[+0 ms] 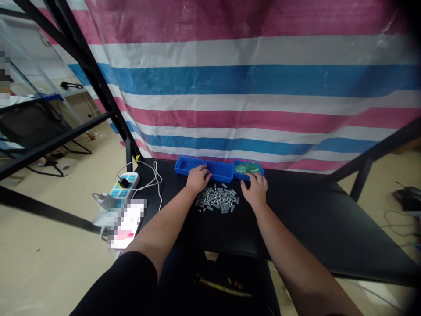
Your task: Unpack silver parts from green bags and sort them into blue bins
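Observation:
A heap of small grey metal pieces lies on the black table between my hands. Behind it stand three blue bins in a row: the left bin, the middle bin and the right bin. The left and middle bins look empty inside; the right one holds green items. My left hand is at the front edge where the left and middle bins meet, fingers apart. My right hand reaches to the front rim of the right bin, fingers spread, with nothing seen in it.
On the left are a white power strip with plugs and cables, and a lit screen partly blurred out. A striped sheet hangs behind the table. Black frame bars rise at the left. A chair stands farther left.

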`<state>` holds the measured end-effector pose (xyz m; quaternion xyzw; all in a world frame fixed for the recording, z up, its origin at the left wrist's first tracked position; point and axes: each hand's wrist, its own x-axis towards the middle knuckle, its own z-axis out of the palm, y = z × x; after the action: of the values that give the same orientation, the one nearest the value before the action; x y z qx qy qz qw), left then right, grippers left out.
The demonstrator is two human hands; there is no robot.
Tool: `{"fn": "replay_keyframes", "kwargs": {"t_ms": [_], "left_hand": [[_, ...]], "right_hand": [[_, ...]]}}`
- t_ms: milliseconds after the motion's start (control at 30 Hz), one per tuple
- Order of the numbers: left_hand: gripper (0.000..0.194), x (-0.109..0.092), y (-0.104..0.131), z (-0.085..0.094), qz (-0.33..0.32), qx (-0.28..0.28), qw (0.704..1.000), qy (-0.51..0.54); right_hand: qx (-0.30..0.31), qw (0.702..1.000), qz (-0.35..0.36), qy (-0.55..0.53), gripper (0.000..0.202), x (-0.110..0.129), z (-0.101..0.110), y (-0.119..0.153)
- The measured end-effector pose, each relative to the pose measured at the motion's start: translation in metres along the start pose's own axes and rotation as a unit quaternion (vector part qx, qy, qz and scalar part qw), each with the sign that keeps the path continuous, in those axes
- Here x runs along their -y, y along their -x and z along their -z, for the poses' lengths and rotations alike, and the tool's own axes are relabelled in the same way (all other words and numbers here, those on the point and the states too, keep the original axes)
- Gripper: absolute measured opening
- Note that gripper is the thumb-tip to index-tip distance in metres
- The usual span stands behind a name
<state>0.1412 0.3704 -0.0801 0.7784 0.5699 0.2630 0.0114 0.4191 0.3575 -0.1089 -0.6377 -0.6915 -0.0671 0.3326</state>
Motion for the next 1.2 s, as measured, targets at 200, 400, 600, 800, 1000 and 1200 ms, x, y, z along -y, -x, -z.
{"fn": "replay_keyframes", "kwargs": {"t_ms": [200, 400, 600, 800, 1000, 1200], "left_hand": [[0.030, -0.012, 0.014, 0.004, 0.004, -0.002, 1.000, 0.012], [0.035, -0.024, 0.028, 0.006, 0.026, -0.004, 1.000, -0.002], [0.035, -0.029, 0.036, 0.008, 0.031, 0.003, 0.999, -0.010], [0.036, -0.036, 0.047, 0.013, 0.028, 0.007, 0.999, -0.019], [0.036, -0.046, 0.062, 0.019, 0.038, 0.012, 0.999, -0.022], [0.035, -0.049, 0.074, 0.021, 0.035, 0.008, 0.999, -0.027]], "right_hand": [[-0.021, 1.000, -0.011, -0.017, 0.037, -0.004, 0.006, 0.005], [-0.025, 0.999, -0.035, -0.011, 0.035, 0.001, 0.014, 0.017], [-0.013, 0.999, -0.044, -0.014, 0.033, 0.002, 0.024, 0.026], [-0.032, 0.999, -0.044, -0.001, 0.030, 0.005, 0.033, 0.040], [-0.024, 0.998, -0.051, -0.010, 0.029, 0.006, 0.042, 0.052], [-0.020, 0.998, -0.048, -0.022, 0.028, 0.004, 0.043, 0.057]]}}
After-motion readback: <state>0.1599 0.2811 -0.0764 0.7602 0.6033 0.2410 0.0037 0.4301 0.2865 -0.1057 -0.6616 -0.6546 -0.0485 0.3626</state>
